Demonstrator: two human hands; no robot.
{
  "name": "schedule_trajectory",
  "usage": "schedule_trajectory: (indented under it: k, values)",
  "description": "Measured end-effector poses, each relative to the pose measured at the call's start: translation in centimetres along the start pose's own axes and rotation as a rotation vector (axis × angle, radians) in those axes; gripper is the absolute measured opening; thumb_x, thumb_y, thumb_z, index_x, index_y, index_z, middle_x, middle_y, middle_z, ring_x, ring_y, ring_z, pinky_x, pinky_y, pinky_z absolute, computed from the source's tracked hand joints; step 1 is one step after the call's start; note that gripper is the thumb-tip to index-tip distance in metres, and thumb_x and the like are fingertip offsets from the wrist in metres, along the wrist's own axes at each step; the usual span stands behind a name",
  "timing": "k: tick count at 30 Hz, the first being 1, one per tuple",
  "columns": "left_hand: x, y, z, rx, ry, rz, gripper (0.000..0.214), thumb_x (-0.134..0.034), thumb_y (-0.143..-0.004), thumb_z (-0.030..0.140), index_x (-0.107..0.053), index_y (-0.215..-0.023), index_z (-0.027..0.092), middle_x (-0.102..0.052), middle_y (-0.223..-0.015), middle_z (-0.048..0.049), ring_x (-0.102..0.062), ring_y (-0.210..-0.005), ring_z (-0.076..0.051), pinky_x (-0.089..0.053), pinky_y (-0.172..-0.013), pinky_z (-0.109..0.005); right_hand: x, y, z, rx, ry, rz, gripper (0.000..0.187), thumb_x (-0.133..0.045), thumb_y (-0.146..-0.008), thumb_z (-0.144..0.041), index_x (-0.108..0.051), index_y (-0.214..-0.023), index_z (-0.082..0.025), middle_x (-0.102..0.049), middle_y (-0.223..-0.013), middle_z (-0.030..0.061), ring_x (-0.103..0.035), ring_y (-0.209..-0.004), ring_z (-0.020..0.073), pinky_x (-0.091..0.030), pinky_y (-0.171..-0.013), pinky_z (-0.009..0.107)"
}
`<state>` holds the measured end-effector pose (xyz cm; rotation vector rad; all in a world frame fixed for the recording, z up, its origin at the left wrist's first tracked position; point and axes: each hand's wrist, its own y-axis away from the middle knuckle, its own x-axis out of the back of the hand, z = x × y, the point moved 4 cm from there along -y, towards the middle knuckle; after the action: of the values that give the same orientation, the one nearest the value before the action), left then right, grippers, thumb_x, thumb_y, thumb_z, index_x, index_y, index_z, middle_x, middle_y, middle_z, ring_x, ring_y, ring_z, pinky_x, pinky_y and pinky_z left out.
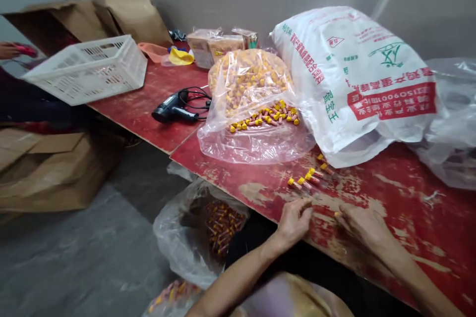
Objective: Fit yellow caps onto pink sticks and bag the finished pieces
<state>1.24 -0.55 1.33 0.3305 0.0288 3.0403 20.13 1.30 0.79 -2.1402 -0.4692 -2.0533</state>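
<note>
Just over the table's front edge, my left hand (295, 222) is closed, thumb against curled fingers; anything inside its pinch is hidden. To its right, my right hand (362, 225) rests low over the tabletop with its fingers together, and a small yellow cap (337, 215) shows at the fingertips, apparently of a tube. A few small clear tubes with yellow caps and pinkish contents (300, 184) lie on the table just beyond my hands. Behind them, a clear plastic bag (256, 146) lies open, with many such tubes inside and several near its mouth.
A large white printed sack (357, 69) leans beside the bag. A black heat gun or hair dryer (169, 108) and a white crate (92, 72) are on the red table (420, 218). Below hangs another bag of tubes (178, 237). Cardboard boxes (70, 178) and a person's hand (8, 50) are left.
</note>
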Motion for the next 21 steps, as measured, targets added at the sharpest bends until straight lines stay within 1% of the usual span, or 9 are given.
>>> schedule_trajectory:
  k: [3,7,8,10,12,14,17,19,21]
  values:
    - [3.6,-2.2,0.3,-0.070,-0.132,0.178,0.025,-0.047,-0.083,0.012,-0.071,-0.092,0.015,-0.072,-0.089,-0.0072,-0.066,-0.082,-0.018,-0.050,-0.077,-0.027,-1.6,0.0,1.1,0.050,-0.023,0.012,0.017,-0.043,-0.081,-0.024,-0.051,-0.067,-0.022,-0.053,-0.050,0.0032,-0.055,-0.046,0.0198,-0.030,-0.046,0.028]
    - [10.8,-7.7,-0.5,-0.059,-0.327,0.460,0.021,-0.045,-0.087,0.014,-0.066,-0.089,0.011,-0.065,-0.087,-0.0106,-0.060,-0.084,-0.020,-0.046,-0.081,-0.033,-2.4,0.0,1.5,0.098,-0.226,0.100,0.020,-0.040,-0.088,-0.032,-0.049,-0.071,-0.027,-0.056,-0.054,0.0024,-0.055,-0.047,0.0198,-0.036,-0.048,0.031]
    - [12.6,-9.2,-0.6,-0.048,-0.372,0.520,0.020,-0.045,-0.087,0.013,-0.065,-0.088,0.010,-0.064,-0.087,-0.0116,-0.059,-0.086,-0.021,-0.044,-0.084,-0.035,-2.3,-0.1,1.3,0.103,-0.288,0.127,0.021,-0.039,-0.090,-0.033,-0.052,-0.075,-0.028,-0.059,-0.061,0.0025,-0.057,-0.051,0.0195,-0.040,-0.050,0.031]
    - [15.9,-12.4,-0.9,-0.023,-0.442,0.600,0.017,-0.045,-0.087,0.010,-0.062,-0.084,0.009,-0.062,-0.090,-0.0134,-0.057,-0.091,-0.022,-0.041,-0.089,-0.039,-2.0,-0.5,0.7,0.107,-0.370,0.242,0.022,-0.036,-0.094,-0.034,-0.057,-0.091,-0.027,-0.066,-0.079,0.0039,-0.063,-0.066,0.0198,-0.047,-0.059,0.032]
    - [18.3,-15.3,-1.1,-0.016,-0.485,0.625,0.012,-0.048,-0.087,0.011,-0.059,-0.086,0.008,-0.061,-0.098,-0.0143,-0.054,-0.101,-0.024,-0.037,-0.096,-0.042,-1.8,-1.0,-0.3,0.094,-0.355,0.384,0.026,-0.036,-0.095,-0.031,-0.057,-0.107,-0.023,-0.066,-0.098,0.0073,-0.063,-0.085,0.0217,-0.050,-0.074,0.036]
    - [19.7,-17.9,-1.3,-0.032,-0.527,0.610,0.012,-0.052,-0.089,0.018,-0.058,-0.087,0.008,-0.060,-0.102,-0.0144,-0.050,-0.109,-0.026,-0.033,-0.100,-0.045,-2.0,-1.3,-1.5,0.082,-0.261,0.471,0.030,-0.039,-0.094,-0.027,-0.058,-0.117,-0.019,-0.064,-0.107,0.0101,-0.060,-0.096,0.0238,-0.047,-0.085,0.041]
    - [20.3,-21.3,-1.8,-0.067,-0.727,0.563,0.026,-0.058,-0.088,0.033,-0.058,-0.088,0.007,-0.062,-0.102,-0.0126,-0.049,-0.112,-0.029,-0.032,-0.100,-0.050,-2.0,-1.7,-2.2,0.050,-0.144,0.536,0.035,-0.043,-0.091,-0.021,-0.058,-0.123,-0.019,-0.062,-0.114,0.0118,-0.056,-0.103,0.0252,-0.043,-0.092,0.045]
    - [20.4,-23.2,-2.5,-0.050,-0.871,0.537,0.028,-0.059,-0.087,0.034,-0.059,-0.087,0.006,-0.064,-0.099,-0.0121,-0.051,-0.110,-0.030,-0.033,-0.099,-0.052,-1.1,-2.2,-1.3,0.016,-0.120,0.567,0.036,-0.044,-0.090,-0.022,-0.059,-0.123,-0.021,-0.060,-0.118,0.0119,-0.054,-0.107,0.0257,-0.042,-0.093,0.044]
    - [20.5,-24.6,-3.2,-0.010,-0.897,0.522,0.022,-0.056,-0.088,0.026,-0.059,-0.083,0.005,-0.065,-0.096,-0.0126,-0.053,-0.108,-0.031,-0.033,-0.097,-0.053,0.3,-3.5,1.0,-0.058,-0.128,0.554,0.033,-0.043,-0.091,-0.026,-0.062,-0.118,-0.021,-0.060,-0.119,0.0111,-0.052,-0.111,0.0252,-0.041,-0.094,0.040]
